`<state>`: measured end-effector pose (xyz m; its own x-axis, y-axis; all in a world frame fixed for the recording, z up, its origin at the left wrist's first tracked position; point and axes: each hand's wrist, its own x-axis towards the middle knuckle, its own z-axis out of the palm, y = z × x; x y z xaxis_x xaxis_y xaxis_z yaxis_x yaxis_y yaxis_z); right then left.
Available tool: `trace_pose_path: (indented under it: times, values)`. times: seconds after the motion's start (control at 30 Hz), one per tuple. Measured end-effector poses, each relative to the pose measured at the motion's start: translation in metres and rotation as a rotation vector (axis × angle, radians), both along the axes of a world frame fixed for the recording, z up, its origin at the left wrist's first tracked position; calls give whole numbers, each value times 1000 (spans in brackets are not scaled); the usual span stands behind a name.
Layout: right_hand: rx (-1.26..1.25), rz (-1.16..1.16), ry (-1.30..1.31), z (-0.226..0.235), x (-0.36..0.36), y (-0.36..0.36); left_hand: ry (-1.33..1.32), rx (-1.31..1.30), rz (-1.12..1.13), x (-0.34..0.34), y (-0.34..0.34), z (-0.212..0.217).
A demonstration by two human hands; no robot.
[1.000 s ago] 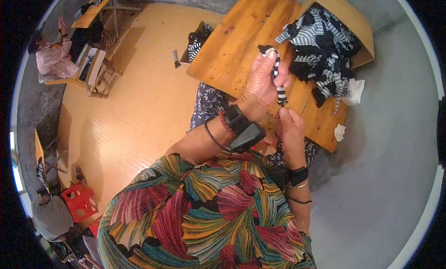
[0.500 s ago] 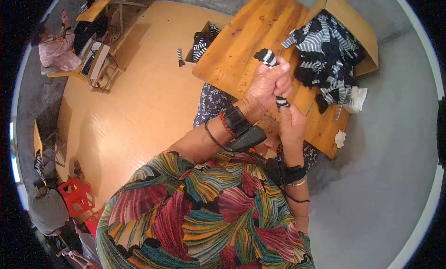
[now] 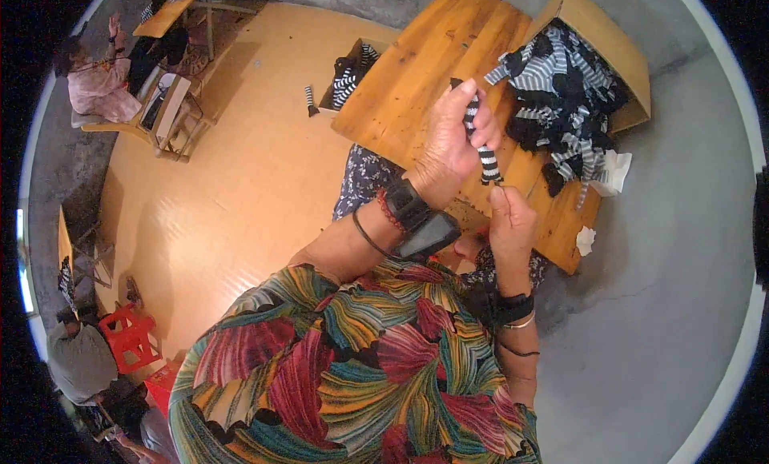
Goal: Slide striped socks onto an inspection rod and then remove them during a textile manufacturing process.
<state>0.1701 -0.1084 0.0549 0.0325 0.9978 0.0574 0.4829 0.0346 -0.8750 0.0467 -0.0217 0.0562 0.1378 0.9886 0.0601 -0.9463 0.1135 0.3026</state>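
Note:
A narrow black-and-white striped knitted tube [image 3: 489, 166], perhaps a small sock, stretches between my hands above the wooden table. My left hand [image 3: 453, 136] is closed around its upper part, with the thumb on top and a dark end poking out past the fingers. At the lower end, the thumb and forefinger of my right hand [image 3: 513, 222] pinch the dark edge of the knit. Part of the tube is hidden inside my left fingers.
An open cardboard box [image 3: 633, 60] lies tipped on the wooden table [image 3: 416, 72], spilling striped knitted pieces [image 3: 561, 88]. Crumpled white paper [image 3: 586, 240] is near the table edge. A smaller box [image 3: 324, 96] with striped knits stands on the floor. Other people sit at the left.
The striped tube has straightened, and more of it shows between my hands. My right hand has moved slightly down, away from my left hand.

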Motion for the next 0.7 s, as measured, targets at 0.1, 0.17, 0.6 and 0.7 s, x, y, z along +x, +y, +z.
trace_pose_path:
  times: [0.1,0.17,0.6,0.7]
  values:
    - [19,25,97,-15,1,-1,74,11,57,7,-4,6]
    - [25,38,151,-15,-2,-1,101,41,43,10,-8,7]
    - [-303,-33,320,-9,3,6,132,21,-75,6,-15,-19]
    - [-326,-27,339,-12,6,5,30,61,-110,2,-4,-23]
